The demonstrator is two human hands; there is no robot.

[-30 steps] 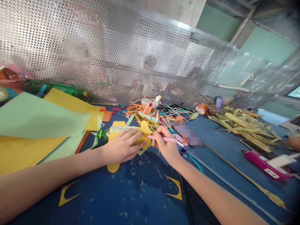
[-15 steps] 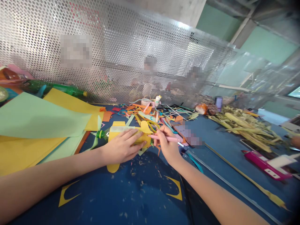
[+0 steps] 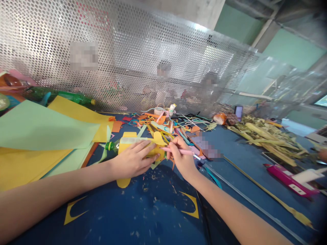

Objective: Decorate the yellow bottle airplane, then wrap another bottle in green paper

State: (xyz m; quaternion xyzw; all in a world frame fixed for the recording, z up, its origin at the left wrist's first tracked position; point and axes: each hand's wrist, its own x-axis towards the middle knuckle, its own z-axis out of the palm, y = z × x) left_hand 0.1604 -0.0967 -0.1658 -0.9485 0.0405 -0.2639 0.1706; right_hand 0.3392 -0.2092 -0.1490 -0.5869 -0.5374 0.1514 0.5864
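The yellow-wrapped bottle (image 3: 124, 146) (contents indiscernible) lay toward the far edge of the worktop (image 3: 143, 211); the left hand (image 3: 135, 158), half open, pressed palm-down upon it; the right hand (image 3: 182, 158) pinched a pink pen (image 3: 188, 152).

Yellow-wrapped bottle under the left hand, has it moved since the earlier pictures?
No, no visible shift: the yellow-wrapped bottle lies in the same place relative to the pale green sheet.

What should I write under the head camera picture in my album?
Left hand resting on a bottle wrapped in yellow paper, right hand holding a pink pen to it.
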